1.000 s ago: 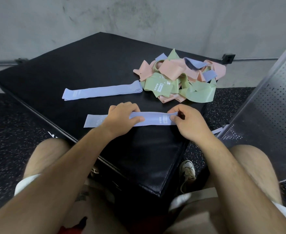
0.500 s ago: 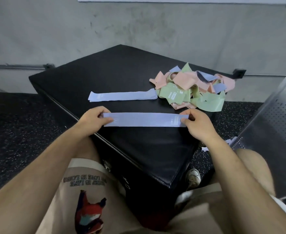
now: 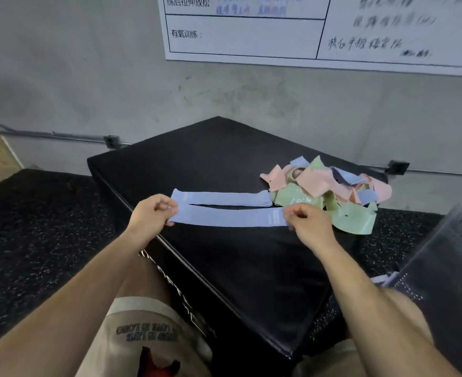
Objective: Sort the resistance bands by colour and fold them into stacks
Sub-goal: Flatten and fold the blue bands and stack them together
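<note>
As fingers (image 3: 165,203) pinch, blue band (image 3: 229,217) stretched between

A tan garment (image 3: 148,317) with a paler hem band lies over the left thigh. It carries 2 lines of dark block lettering (image 3: 146,333), upside down from this view, beside a red and black graphic (image 3: 156,363). More tan cloth (image 3: 330,360) shows by the right thigh. The left hand (image 3: 150,216), right hand (image 3: 308,227) and both forearms are bare.

blue band (image 3: 229,216) – stretched flat | second blue band (image 3: 221,198) – lying beyond | mixed pile (image 3: 330,191) – right
</note>
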